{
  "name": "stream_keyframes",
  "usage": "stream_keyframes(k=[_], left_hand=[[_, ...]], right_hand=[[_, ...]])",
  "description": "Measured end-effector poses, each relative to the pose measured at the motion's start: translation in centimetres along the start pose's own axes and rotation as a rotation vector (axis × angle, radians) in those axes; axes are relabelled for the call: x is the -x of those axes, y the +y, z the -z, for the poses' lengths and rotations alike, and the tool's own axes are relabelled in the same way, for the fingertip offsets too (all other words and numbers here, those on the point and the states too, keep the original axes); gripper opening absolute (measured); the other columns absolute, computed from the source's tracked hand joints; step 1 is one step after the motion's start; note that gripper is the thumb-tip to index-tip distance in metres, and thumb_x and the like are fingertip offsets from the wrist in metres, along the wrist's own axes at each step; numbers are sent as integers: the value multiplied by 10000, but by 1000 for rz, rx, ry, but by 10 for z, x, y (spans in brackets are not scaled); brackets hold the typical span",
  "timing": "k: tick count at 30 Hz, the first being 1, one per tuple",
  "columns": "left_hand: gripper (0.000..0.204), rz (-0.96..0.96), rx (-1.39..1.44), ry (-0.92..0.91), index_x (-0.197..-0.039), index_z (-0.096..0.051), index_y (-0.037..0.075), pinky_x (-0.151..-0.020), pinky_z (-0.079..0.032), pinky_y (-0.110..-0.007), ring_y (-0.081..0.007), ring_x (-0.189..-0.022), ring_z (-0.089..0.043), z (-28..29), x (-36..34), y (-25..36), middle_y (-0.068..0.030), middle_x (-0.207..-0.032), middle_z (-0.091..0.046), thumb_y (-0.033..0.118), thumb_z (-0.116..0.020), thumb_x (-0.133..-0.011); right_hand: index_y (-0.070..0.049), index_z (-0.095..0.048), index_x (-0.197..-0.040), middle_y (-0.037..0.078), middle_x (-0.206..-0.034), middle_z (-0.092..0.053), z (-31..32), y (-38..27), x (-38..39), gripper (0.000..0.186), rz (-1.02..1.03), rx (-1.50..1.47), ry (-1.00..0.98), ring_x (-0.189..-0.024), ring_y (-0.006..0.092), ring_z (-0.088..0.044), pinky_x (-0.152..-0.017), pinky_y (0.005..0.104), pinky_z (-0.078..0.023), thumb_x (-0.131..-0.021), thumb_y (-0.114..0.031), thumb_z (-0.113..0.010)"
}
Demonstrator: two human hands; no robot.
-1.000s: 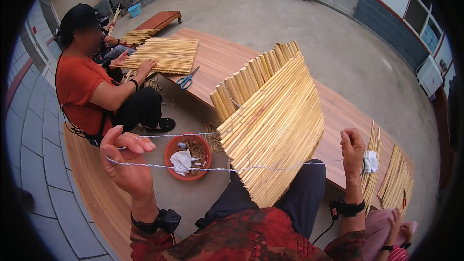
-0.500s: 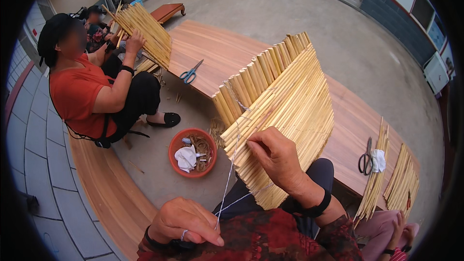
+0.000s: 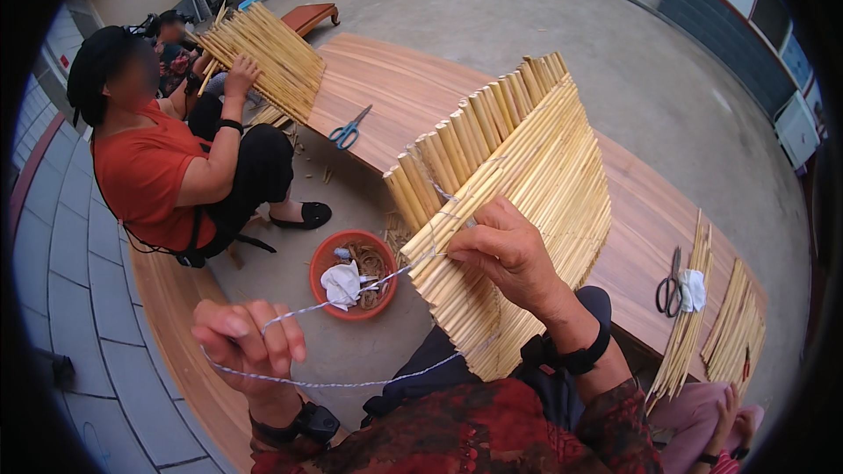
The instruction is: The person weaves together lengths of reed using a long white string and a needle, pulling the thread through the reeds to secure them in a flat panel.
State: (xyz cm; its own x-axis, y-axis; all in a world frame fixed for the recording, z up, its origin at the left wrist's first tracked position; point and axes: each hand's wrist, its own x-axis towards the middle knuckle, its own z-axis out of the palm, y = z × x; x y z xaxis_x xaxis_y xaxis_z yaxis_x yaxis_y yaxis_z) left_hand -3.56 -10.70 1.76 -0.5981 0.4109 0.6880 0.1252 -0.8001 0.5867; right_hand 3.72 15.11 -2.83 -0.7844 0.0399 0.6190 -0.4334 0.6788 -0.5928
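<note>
The mat of yellow sticks [image 3: 562,184] is kept right under the fingers of the right hand [image 3: 509,254]; its thumb and finger are pressed together at the mat's left edge, but what is pinched cannot be told. A white string [image 3: 351,384] is looped round the left hand [image 3: 241,342], its fingers bent. A red bowl [image 3: 360,312] is set below on the floor [image 3: 290,342].
</note>
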Motion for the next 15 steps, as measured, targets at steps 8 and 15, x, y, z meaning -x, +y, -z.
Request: stream_keyframes(k=[8,15], left_hand=[[125,50,-1358,313,-943,-615,-1,-557,-413,-268,-140,-561,-460,63,24,-22,-26,-641,-514,67,-513,-921],[122,236,-1450,-179,-709,-587,0,-537,-395,-280,-210,-588,-491,59,34,-13,-90,-643,-519,67,-674,-762]], right_hand=[[-60,-643,-796,36,-674,-465,-9,3,2,85,7,-120,75,-700,203,-462,-647,291,-391,-736,-75,-701],[-40,-633,-817,44,-699,-505,-20,-2,8,62,-102,-148,207,-691,205,-470,-645,292,-395,-766,-37,-666]])
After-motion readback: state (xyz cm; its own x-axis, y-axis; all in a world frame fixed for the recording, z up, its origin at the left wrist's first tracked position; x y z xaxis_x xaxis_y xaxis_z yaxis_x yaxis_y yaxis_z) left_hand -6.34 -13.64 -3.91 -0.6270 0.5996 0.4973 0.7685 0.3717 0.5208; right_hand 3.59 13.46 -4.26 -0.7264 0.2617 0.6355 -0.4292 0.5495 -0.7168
